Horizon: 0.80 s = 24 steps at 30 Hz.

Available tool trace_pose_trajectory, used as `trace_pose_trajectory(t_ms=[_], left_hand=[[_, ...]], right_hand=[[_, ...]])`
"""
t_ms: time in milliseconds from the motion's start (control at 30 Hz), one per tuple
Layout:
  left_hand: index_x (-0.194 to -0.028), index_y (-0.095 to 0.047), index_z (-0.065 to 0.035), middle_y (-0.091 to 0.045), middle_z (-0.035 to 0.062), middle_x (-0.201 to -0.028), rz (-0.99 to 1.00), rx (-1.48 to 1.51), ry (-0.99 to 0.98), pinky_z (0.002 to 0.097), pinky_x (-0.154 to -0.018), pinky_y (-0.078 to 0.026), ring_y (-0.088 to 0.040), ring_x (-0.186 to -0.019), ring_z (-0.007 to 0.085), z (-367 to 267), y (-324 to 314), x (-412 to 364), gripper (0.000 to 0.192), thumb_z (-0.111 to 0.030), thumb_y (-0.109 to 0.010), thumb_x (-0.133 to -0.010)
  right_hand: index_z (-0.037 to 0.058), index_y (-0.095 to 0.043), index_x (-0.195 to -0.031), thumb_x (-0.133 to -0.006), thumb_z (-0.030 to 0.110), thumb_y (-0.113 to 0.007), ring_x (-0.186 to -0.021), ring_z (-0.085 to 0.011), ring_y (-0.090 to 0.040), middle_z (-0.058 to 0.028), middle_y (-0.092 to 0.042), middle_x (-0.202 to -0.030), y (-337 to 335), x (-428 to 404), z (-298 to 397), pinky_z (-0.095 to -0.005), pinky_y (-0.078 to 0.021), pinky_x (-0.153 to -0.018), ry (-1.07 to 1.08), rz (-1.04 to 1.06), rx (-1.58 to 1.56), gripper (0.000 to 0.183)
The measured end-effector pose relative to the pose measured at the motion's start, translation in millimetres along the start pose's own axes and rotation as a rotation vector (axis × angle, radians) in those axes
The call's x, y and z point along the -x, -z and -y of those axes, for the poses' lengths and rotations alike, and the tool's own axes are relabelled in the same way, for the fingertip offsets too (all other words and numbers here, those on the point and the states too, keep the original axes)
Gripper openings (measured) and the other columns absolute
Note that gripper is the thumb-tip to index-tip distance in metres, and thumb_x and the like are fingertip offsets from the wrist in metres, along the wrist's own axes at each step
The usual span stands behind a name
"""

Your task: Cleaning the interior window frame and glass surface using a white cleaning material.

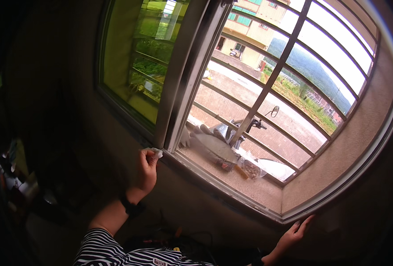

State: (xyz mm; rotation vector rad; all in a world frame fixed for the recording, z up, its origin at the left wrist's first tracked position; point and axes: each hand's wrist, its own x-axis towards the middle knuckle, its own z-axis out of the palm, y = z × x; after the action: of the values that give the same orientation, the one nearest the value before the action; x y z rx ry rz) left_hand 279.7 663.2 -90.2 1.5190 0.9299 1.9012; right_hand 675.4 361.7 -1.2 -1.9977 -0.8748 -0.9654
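My left hand [147, 171] pinches a crumpled white tissue or cloth [157, 153] between thumb and fingers. It touches the bottom rail of the sliding window frame [164, 150], near the foot of the upright where the two panes meet. Farther right, my right hand [293, 235] rests against the dark wall just under the frame's lower right corner [281, 220]. Its fingers are stretched out and slightly apart, and I see nothing held in it. A dark band circles my left wrist.
Metal security bars [266, 88] cross the window opening. On the outer sill [213, 181] lie a grey bundle [213, 146] and a clear plastic bag [252, 169] of small brown pieces. Green-tinted glass [123, 63] fills the left side. A motorcycle [239, 131] stands outside.
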Motion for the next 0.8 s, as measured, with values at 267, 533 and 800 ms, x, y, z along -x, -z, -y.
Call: trace_pose_trajectory(t_ms=[267, 533, 800], left_hand=[[-0.107, -0.054, -0.0060, -0.060, 0.0057, -0.087, 0.011, 0.010, 0.458, 0.0285, -0.056, -0.049, -0.060, -0.065, 0.0141, 48, 10, 28, 0.016, -0.003, -0.061, -0.093], [-0.100, -0.055, -0.0053, -0.059, 0.0076, -0.085, 0.016, -0.046, 0.414, 0.0304, -0.052, -0.049, -0.061, -0.060, 0.0161, 45, -1, 35, 0.014, 0.004, -0.058, -0.090], [-0.099, -0.055, -0.0039, -0.060, 0.0078, -0.085, 0.071, -0.130, 0.469, 0.0305, -0.051, -0.049, -0.060, -0.059, 0.0166, 33, -11, 41, 0.014, -0.001, -0.065, -0.090]], right_hand=[[-0.0007, -0.034, -0.154, -0.096, -0.012, -0.049, -0.147, -0.0292, -0.037, -0.0212, -0.035, -0.159, -3, 2, -1, -0.0354, -0.0328, -0.118, -0.006, -0.007, -0.096, 0.060], [0.0001, -0.034, -0.154, -0.096, -0.012, -0.050, -0.147, -0.0292, -0.035, -0.0205, -0.034, -0.159, -12, 3, -12, -0.0362, -0.0309, -0.119, 0.008, -0.035, -0.160, 0.062], [0.0007, -0.036, -0.154, -0.097, -0.011, -0.049, -0.147, -0.0291, -0.036, -0.0206, -0.035, -0.159, -13, 6, -16, -0.0361, -0.0317, -0.119, -0.049, -0.036, -0.212, 0.059]])
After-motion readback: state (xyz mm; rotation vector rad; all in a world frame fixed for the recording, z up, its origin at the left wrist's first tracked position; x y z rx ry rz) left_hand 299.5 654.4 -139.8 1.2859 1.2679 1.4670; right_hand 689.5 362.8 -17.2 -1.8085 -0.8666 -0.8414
